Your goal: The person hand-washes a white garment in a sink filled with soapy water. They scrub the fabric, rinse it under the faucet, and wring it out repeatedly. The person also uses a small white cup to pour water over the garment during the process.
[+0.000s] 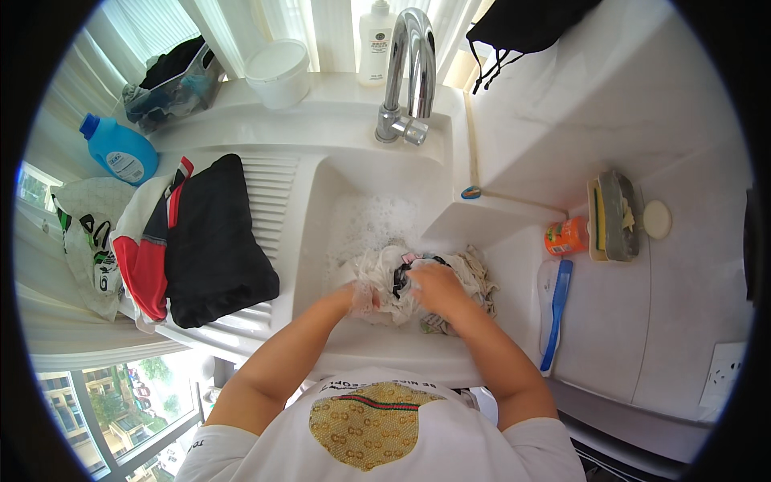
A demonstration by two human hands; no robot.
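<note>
Soapy white cloth (388,304) lies in the white sink basin (355,175), bunched with other wet clothes and foam. My left hand (361,299), blurred and covered with suds, grips its left side; the fingers are partly hidden. Pinched in my right hand (437,288) is the same wet bundle, beside a black patterned patch (400,279). Cream-coloured wet fabric (477,272) rests against the basin wall to the right of that hand. A patterned piece of cloth (435,325) shows below it, near the front rim.
A chrome faucet (394,108) rises behind the basin. Folded black clothing (211,247) covers part of the ribbed washboard (274,199) at left, near a blue detergent bottle (123,150). On the right ledge are a blue-handled brush (557,313), an orange container (566,235) and a soap dish (623,217).
</note>
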